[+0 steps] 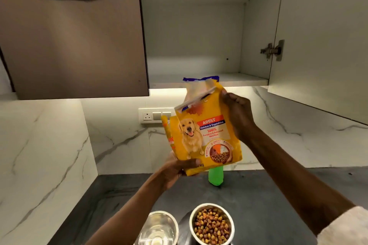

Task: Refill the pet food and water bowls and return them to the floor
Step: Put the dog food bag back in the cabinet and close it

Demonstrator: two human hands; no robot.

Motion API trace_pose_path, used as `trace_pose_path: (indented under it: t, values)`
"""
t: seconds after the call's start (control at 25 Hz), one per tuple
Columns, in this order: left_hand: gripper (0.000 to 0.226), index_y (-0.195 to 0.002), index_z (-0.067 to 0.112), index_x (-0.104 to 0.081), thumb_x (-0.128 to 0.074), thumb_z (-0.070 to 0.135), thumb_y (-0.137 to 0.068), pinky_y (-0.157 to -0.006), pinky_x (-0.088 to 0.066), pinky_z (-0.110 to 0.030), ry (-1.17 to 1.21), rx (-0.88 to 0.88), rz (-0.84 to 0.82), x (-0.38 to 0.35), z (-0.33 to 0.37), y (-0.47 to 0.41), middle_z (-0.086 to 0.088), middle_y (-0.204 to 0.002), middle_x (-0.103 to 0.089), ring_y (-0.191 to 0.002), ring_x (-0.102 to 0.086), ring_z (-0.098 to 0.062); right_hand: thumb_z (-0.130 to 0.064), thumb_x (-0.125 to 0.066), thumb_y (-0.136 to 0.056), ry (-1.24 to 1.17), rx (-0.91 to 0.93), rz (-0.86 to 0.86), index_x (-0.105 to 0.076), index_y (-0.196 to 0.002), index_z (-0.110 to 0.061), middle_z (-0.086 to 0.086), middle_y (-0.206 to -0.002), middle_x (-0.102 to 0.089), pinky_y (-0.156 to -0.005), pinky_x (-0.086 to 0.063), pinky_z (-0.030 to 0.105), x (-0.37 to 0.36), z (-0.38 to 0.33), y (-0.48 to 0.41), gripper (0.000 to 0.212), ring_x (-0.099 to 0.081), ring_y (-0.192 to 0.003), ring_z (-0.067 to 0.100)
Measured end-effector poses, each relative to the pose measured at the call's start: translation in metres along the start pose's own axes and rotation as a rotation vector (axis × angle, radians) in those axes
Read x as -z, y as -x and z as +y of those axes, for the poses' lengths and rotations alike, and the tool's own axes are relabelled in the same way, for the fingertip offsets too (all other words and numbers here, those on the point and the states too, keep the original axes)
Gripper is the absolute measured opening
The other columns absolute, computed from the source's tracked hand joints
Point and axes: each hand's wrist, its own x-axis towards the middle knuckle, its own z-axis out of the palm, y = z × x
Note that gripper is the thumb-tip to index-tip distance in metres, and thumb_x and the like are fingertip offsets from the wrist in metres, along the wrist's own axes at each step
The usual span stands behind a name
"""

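A yellow dog food bag with a dog picture is held upright in the air above the dark counter. My left hand grips its bottom corner. My right hand pinches the open top edge at the right. Two steel bowls stand at the counter's near edge: the right bowl is full of kibble, the left bowl looks shiny inside, and I cannot tell whether it holds water. A green bottle stands behind, partly hidden by the bag.
An upper cabinet stands open with bare white shelves, its door swung out to the right. A closed brown door labelled WS 19 is at the left. A wall socket sits on the marble backsplash.
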Motion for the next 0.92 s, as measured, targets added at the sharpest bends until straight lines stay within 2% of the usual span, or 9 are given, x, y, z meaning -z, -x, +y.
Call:
trace_pose_path:
  t: [0.08, 0.16, 0.28, 0.4, 0.48, 0.6, 0.76, 0.84, 0.92]
  values:
    - [0.077, -0.118, 0.021, -0.073, -0.103, 0.027, -0.047, -0.076, -0.067, -0.047, -0.018, -0.056, 0.039, -0.009, 0.029, -0.001, -0.01, -0.119, -0.078, -0.103, -0.077, -0.033, -0.04, -0.056, -0.103, -0.012, 0.028, 0.01, -0.072, -0.091, -0.025, -0.009, -0.076, -0.078, -0.059, -0.061, 0.025, 0.008, -0.025, -0.012, 0.025, -0.076, -0.068, 0.011]
    - [0.068, -0.117, 0.019, -0.073, -0.095, 0.022, -0.053, -0.072, -0.067, -0.045, -0.02, -0.104, 0.089, -0.015, 0.06, -0.006, -0.009, -0.115, -0.08, -0.097, -0.078, -0.031, -0.044, -0.058, -0.101, -0.047, 0.046, 0.0, -0.072, -0.093, -0.029, -0.005, -0.085, -0.079, -0.07, -0.064, 0.033, 0.014, -0.048, -0.027, 0.022, -0.077, -0.077, 0.018]
    - [0.064, -0.114, 0.016, -0.074, -0.093, 0.021, -0.054, -0.07, -0.067, -0.045, 0.021, -0.195, 0.161, -0.022, 0.103, -0.022, -0.013, -0.113, -0.08, -0.095, -0.078, -0.036, -0.048, -0.062, -0.098, -0.032, 0.08, -0.07, -0.071, -0.105, -0.031, -0.004, -0.098, -0.08, -0.073, -0.065, 0.036, 0.021, -0.07, -0.048, 0.02, -0.079, -0.086, 0.02]
    - [0.06, -0.11, 0.011, -0.076, -0.094, 0.021, -0.053, -0.065, -0.066, -0.042, 0.036, -0.267, 0.222, -0.028, 0.151, -0.04, -0.015, -0.106, -0.081, -0.087, -0.079, -0.034, -0.05, -0.076, -0.087, 0.066, 0.076, -0.151, -0.068, -0.119, -0.028, -0.002, -0.11, -0.079, -0.074, -0.066, 0.039, 0.026, -0.07, -0.053, 0.04, -0.079, -0.087, 0.016]
    - [0.058, -0.115, 0.009, -0.074, -0.093, 0.019, -0.061, -0.066, -0.066, -0.04, -0.016, -0.301, 0.235, -0.028, 0.183, -0.053, -0.013, -0.103, -0.081, -0.085, -0.079, -0.032, -0.049, -0.087, -0.075, 0.151, 0.09, -0.18, -0.065, -0.123, -0.033, -0.01, -0.108, -0.079, -0.071, -0.066, 0.036, 0.031, -0.058, -0.055, 0.055, -0.078, -0.088, 0.011]
    - [0.06, -0.125, 0.01, -0.069, -0.093, 0.017, -0.07, -0.071, -0.065, -0.042, -0.138, -0.331, 0.188, -0.019, 0.225, -0.073, -0.013, -0.108, -0.081, -0.092, -0.079, -0.033, -0.046, -0.093, -0.06, 0.128, 0.086, -0.112, -0.067, -0.121, -0.033, -0.01, -0.105, -0.078, -0.071, -0.066, 0.037, 0.034, -0.045, -0.07, 0.067, -0.078, -0.089, 0.013]
    - [0.052, -0.128, 0.011, -0.066, -0.086, 0.016, -0.081, -0.076, -0.065, -0.044, -0.193, -0.305, 0.143, -0.006, 0.25, -0.11, -0.014, -0.116, -0.079, -0.101, -0.078, -0.032, -0.041, -0.091, -0.07, 0.13, 0.115, -0.004, -0.073, -0.113, -0.028, -0.006, -0.103, -0.08, -0.072, -0.065, 0.032, 0.028, -0.034, -0.113, 0.048, -0.078, -0.087, 0.011]
    - [0.058, -0.128, 0.012, -0.067, -0.087, 0.033, -0.077, -0.082, -0.065, -0.044, -0.259, -0.316, 0.177, 0.0, 0.256, -0.128, -0.01, -0.116, -0.08, -0.102, -0.078, -0.028, -0.04, -0.088, -0.077, 0.163, 0.145, 0.042, -0.075, -0.112, -0.027, -0.006, -0.1, -0.08, -0.074, -0.065, 0.033, 0.02, -0.035, -0.138, 0.04, -0.078, -0.086, 0.012]
    - [0.068, -0.125, 0.016, -0.069, -0.087, 0.048, -0.068, -0.087, -0.064, -0.043, -0.34, -0.337, 0.208, 0.008, 0.263, -0.147, -0.007, -0.117, -0.079, -0.102, -0.078, -0.025, -0.039, -0.085, -0.081, 0.211, 0.167, 0.052, -0.075, -0.113, -0.025, -0.003, -0.1, -0.079, -0.07, -0.064, 0.028, 0.014, -0.036, -0.16, 0.036, -0.077, -0.083, 0.01]
